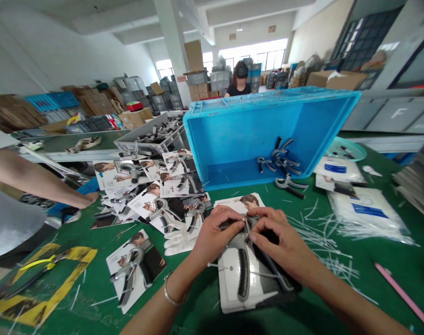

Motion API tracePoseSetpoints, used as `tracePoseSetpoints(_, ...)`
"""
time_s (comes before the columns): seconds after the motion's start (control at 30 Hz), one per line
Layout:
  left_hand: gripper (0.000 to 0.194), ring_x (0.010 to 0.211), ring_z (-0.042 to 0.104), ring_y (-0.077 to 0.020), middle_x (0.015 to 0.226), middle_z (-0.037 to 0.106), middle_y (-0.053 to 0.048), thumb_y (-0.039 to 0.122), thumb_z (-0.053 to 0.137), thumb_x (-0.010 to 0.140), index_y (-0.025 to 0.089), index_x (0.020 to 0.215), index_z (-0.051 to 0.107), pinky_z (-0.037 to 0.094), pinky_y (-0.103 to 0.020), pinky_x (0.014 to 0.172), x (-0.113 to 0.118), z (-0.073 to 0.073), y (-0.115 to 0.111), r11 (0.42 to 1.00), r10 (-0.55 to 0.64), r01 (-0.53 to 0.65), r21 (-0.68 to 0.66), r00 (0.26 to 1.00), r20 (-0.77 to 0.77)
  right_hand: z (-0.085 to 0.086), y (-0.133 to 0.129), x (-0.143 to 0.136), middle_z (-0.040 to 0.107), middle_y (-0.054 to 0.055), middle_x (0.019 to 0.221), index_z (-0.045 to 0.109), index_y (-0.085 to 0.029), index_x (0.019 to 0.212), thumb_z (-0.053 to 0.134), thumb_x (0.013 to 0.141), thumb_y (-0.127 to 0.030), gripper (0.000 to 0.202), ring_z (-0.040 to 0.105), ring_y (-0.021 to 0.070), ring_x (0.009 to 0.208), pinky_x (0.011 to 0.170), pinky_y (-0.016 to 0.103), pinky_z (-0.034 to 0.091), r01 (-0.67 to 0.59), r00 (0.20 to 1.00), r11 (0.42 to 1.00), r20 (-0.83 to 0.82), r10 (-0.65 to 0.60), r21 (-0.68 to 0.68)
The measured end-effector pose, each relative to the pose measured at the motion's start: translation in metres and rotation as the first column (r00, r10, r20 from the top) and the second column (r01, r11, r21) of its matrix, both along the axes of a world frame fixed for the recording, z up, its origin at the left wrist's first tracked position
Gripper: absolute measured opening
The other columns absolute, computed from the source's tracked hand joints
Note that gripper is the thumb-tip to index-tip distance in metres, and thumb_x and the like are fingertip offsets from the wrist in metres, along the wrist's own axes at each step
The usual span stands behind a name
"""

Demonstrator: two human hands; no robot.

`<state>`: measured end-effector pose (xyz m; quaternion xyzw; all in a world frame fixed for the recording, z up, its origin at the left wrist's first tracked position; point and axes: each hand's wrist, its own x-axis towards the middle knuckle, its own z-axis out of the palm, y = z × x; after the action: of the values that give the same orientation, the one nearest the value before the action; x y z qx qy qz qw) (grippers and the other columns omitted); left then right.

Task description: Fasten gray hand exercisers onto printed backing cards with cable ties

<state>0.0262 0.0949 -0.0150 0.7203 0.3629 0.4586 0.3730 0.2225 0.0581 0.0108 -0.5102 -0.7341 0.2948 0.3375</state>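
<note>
- Pliers (40, 272), one pair, lay leftmost.
- Left hand (215, 232), one: bent fingers, nearly closed, grasped top of one hand grip (243, 273), lying on cards (229, 293).
- Right hand (279, 237), one: bent fingers, almost together, grasped it too.
- Plastic bags (370, 211), two, lay rightward.

Looks like a factory or packing workshop: green-topped workbench (184, 298) across the bottom, large blue crate (232, 139) at centre right, stacked cartons (14, 111) at far left, concrete pillar (173, 51) at upper centre, bright windows (274, 53) at the back.
</note>
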Motion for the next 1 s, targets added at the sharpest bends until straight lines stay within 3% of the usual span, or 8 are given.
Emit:
tracePoseSetpoints(0.13,0.006,0.093,0.062,-0.02,0.09,0.073,-0.004,0.023,0.071,0.087,0.022,0.092,0.075,0.043,-0.038,0.092,0.001,-0.001,0.0,1.0,-0.006,0.006,0.015,1.0,0.016,-0.002,-0.002,0.002,0.053,0.006,0.136,0.065,-0.023,0.081,0.061,0.089,-0.029,0.011,0.04,0.0287,0.129,0.107,0.051,0.033,-0.024,1.0,0.999,0.006,0.024,-0.033)
tracePoseSetpoints(0.5,0.005,0.09,0.063,-0.0207,0.087,0.072,-0.006,0.021,0.071,0.086,0.021,0.09,0.075,0.045,-0.04,0.09,0.001,0.002,-0.003,0.994,0.01,-0.009,0.112,1.0,-0.016,-0.002,0.0,0.0,0.055,0.005,0.136,0.064,-0.022,0.078,0.062,0.089,-0.03,0.014,0.04,0.0283,0.131,0.108,0.051,0.032,-0.041,0.999,0.998,-0.012,0.041,-0.053)
tracePoseSetpoints(0.63,0.008,0.096,0.063,-0.0215,0.09,0.075,-0.006,0.02,0.067,0.089,0.022,0.092,0.074,0.043,-0.041,0.095,-0.002,0.005,-0.005,0.968,-0.094,0.115,0.223,0.99,-0.103,0.001,0.0,0.0,0.057,0.006,0.133,0.066,-0.022,0.079,0.06,0.091,-0.031,0.015,0.043,0.0283,0.129,0.107,0.051,0.034,-0.044,0.996,0.998,-0.077,0.04,-0.052)
tracePoseSetpoints(0.7,0.009,0.097,0.063,-0.0218,0.092,0.075,-0.006,0.023,0.066,0.091,0.021,0.093,0.074,0.043,-0.04,0.095,-0.005,0.008,-0.004,0.97,-0.159,0.178,0.167,0.98,-0.124,0.001,0.0,0.0,0.059,0.006,0.13,0.066,-0.022,0.079,0.06,0.092,-0.031,0.016,0.047,0.0274,0.126,0.106,0.05,0.036,-0.048,0.995,0.998,-0.092,0.046,-0.027)
tracePoseSetpoints(0.83,0.013,0.092,0.062,-0.0212,0.089,0.071,-0.006,0.031,0.066,0.09,0.02,0.089,0.072,0.046,-0.036,0.088,-0.012,0.024,-0.003,0.995,-0.095,0.092,-0.033,0.991,-0.098,-0.002,0.001,0.0,0.061,0.006,0.125,0.065,-0.023,0.088,0.058,0.094,-0.029,0.011,0.049,0.0258,0.124,0.104,0.048,0.039,-0.073,0.996,0.997,-0.048,0.073,0.007)
tracePoseSetpoints(0.93,0.01,0.09,0.061,-0.0205,0.086,0.07,-0.004,0.025,0.064,0.092,0.02,0.085,0.068,0.042,-0.039,0.091,-0.008,0.04,-0.017,0.987,-0.021,0.057,0.152,0.973,-0.228,-0.006,0.002,0.0,0.057,0.007,0.13,0.062,-0.024,0.102,0.056,0.094,-0.022,0.01,0.046,0.025,0.128,0.108,0.048,0.036,-0.073,0.997,0.997,-0.007,0.073,0.041)
tracePoseSetpoints(1.0,0.011,0.091,0.06,-0.0218,0.087,0.07,-0.006,0.019,0.058,0.093,0.019,0.086,0.066,0.04,-0.042,0.091,0.0,0.044,-0.037,0.947,0.024,0.093,0.308,0.934,-0.357,-0.008,0.002,0.0,0.057,0.008,0.13,0.06,-0.023,0.106,0.055,0.094,-0.019,0.014,0.045,0.025,0.129,0.109,0.048,0.035,-0.074,0.997,0.996,0.004,0.074,0.058)
